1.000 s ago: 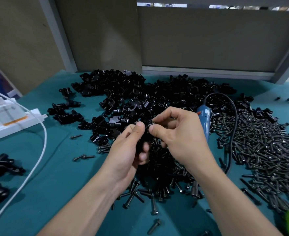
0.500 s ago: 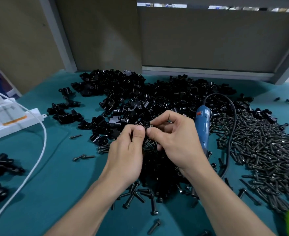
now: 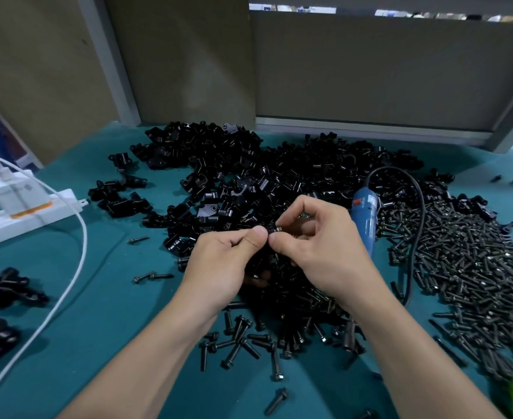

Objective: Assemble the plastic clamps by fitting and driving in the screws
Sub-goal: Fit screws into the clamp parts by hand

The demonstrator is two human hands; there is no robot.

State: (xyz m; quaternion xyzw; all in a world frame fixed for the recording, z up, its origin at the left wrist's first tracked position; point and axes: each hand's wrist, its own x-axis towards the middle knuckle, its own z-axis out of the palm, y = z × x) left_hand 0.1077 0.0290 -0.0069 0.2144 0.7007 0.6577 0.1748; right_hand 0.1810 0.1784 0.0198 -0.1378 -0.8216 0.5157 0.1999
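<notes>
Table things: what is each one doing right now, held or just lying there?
left hand, pinching the small black part
right hand, pinching it too
small black part, held between both hands
blue screwdriver, lying down, unheld
screws, loose in a heap
clamp pieces, loose in a heap
white charger, plugged into the power strip

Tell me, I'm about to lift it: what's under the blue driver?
The blue driver rests on black clamp pieces and screws. Its lower end is covered by the right hand, so what lies beneath there cannot be seen.
</notes>
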